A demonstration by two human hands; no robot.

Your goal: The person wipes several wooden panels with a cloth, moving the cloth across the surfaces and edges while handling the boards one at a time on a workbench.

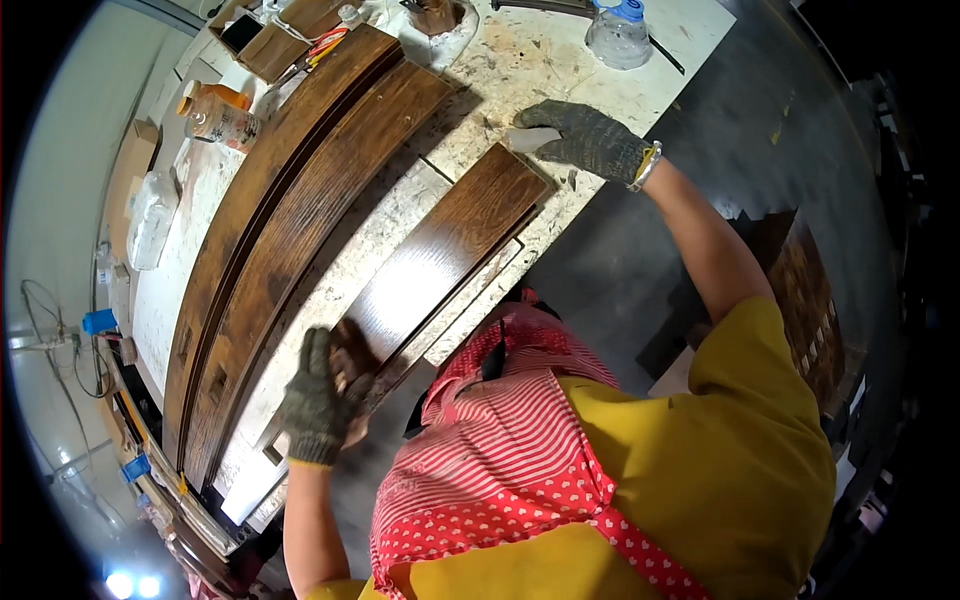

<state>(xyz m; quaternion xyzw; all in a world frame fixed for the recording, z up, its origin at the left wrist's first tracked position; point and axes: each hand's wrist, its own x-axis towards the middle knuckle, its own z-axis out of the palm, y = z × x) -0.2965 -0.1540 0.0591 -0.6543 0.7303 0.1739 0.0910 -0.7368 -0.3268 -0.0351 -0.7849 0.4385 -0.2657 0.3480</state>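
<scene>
A brown wood board [430, 265] with a glossy grain lies along the table's near edge, a bright reflection on its lower half. At its left end is my left hand [315, 400], in a grey knit glove, with the fingers stretched out and nothing seen in them. Whether it touches the board I cannot tell. Just beyond the board's right end, my right hand [590, 140] wears a matching glove and is closed on a small pale flat piece [533, 139]. That piece's exact kind does not show.
Two long brown wood boards [330, 155] lie farther back. A clear bottle with a blue cap [618, 38] stands at the far right of the stained white table [690, 25]. Orange-capped bottles [220, 120] and a plastic bag [153, 220] sit at left; wooden pieces [800, 300] stand right of me.
</scene>
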